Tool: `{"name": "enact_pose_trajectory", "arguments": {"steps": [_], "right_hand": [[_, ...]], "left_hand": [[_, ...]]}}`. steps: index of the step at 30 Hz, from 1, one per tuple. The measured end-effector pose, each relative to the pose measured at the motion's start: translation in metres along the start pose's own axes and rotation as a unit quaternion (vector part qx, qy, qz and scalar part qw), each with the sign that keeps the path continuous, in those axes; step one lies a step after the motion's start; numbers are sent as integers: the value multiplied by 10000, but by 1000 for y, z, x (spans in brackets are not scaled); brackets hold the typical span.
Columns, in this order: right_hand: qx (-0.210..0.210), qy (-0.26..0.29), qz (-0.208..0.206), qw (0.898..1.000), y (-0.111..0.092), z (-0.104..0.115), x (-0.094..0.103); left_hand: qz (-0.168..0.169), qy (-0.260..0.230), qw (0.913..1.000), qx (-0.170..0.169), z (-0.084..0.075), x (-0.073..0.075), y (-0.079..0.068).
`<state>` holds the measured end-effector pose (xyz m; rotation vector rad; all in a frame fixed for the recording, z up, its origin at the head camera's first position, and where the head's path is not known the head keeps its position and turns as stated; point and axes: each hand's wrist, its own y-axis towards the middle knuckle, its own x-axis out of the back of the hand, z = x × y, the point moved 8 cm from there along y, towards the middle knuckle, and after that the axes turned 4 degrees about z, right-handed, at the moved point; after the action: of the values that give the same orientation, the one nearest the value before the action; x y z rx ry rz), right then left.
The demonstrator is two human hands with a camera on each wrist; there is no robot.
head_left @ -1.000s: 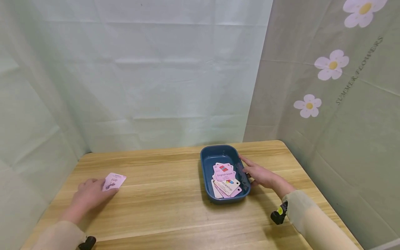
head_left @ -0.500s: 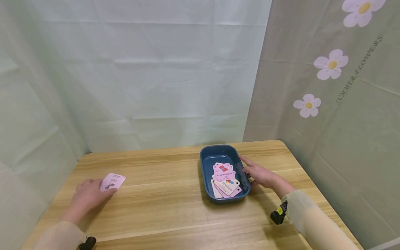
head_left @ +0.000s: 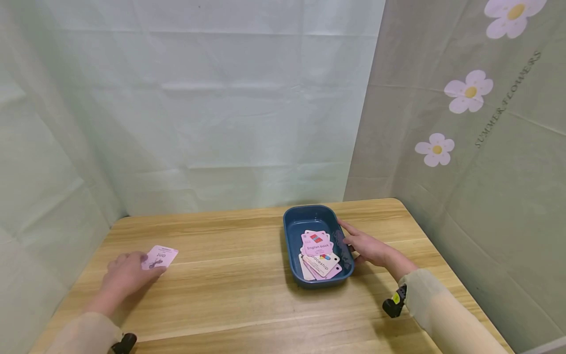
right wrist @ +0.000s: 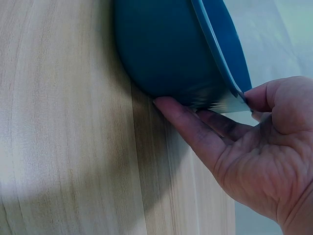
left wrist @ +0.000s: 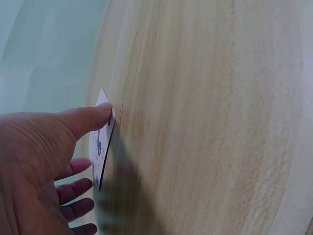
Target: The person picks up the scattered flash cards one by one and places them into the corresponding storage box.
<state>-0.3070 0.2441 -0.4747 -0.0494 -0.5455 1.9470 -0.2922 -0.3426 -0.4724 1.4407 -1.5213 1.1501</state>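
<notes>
On the left of the table, my left hand (head_left: 125,274) pinches a pink word card (head_left: 160,257) that reads "ant", upside down in the head view, with a small ant picture. In the left wrist view, the thumb (left wrist: 93,119) lies on the card's edge and the other fingers are spread below. A dark blue rectangular tray (head_left: 289,231) stands right of centre. My right hand (head_left: 369,247) grips its right side, fingers at the rim and outer wall in the right wrist view. Several pink and white cards (head_left: 319,253) lie overlapping inside the tray, "English book" on top.
The wooden table (head_left: 230,275) spans between both hands. Pale cloth (head_left: 221,123) hangs behind and to the left. A grey cloth with white flowers (head_left: 468,92) hangs on the right.
The ant card has shifted very slightly left and turned a little in my left hand. My right hand and the tray have stayed in place.
</notes>
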Motion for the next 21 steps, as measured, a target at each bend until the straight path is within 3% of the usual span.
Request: {"name": "enact_pose_trajectory", "arguments": {"steps": [14,21], "right_hand": [[-34,-32,34,10000,0,-1,1],[-31,-50,32,10000,1,-1,1]], "left_hand": [[201,-44,9998,-26,-3,2,4],[88,42,9999,-139,-6,6,2]]}}
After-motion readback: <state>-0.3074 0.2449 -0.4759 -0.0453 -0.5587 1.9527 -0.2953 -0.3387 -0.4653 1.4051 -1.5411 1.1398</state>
